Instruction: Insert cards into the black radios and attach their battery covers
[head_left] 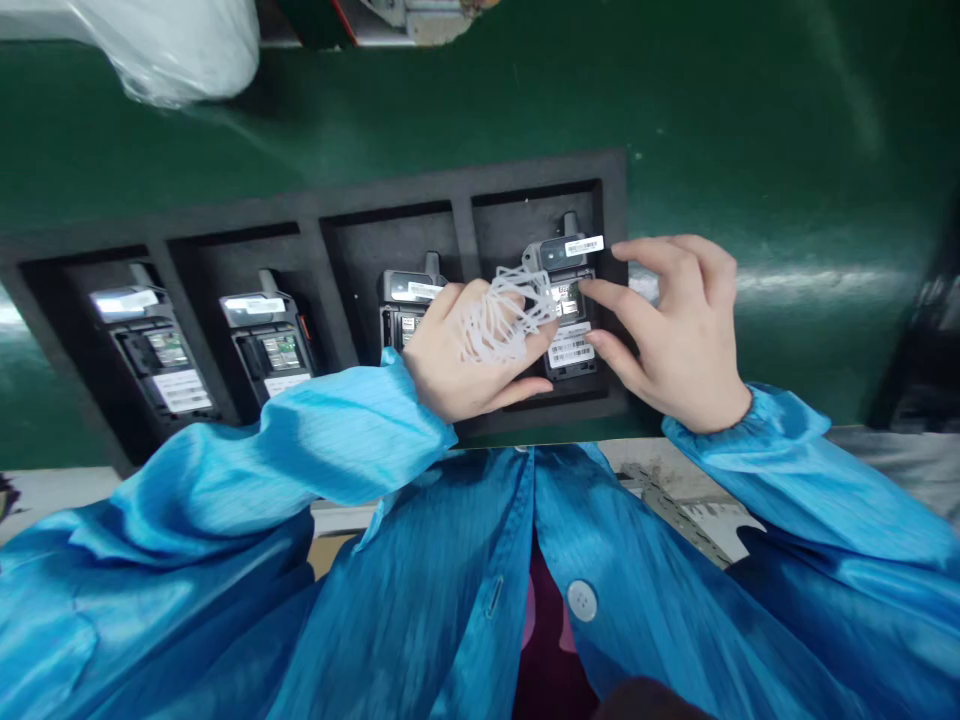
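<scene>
Your left hand (469, 355) is closed around a tangle of white loops (506, 315), its fingertips resting on the device (570, 300) in the rightmost compartment of the black foam tray (480, 195), near the green bench's (750, 120) front edge. Your right hand (679, 335) touches that device's right side, forefinger and thumb narrowly parted. Three more devices (270, 340) fill the other compartments.

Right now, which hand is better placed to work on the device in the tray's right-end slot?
Probably the right hand: its fingertips touch that device and carry nothing. The left hand rests on it too, but its grip is full of white cords.
</scene>
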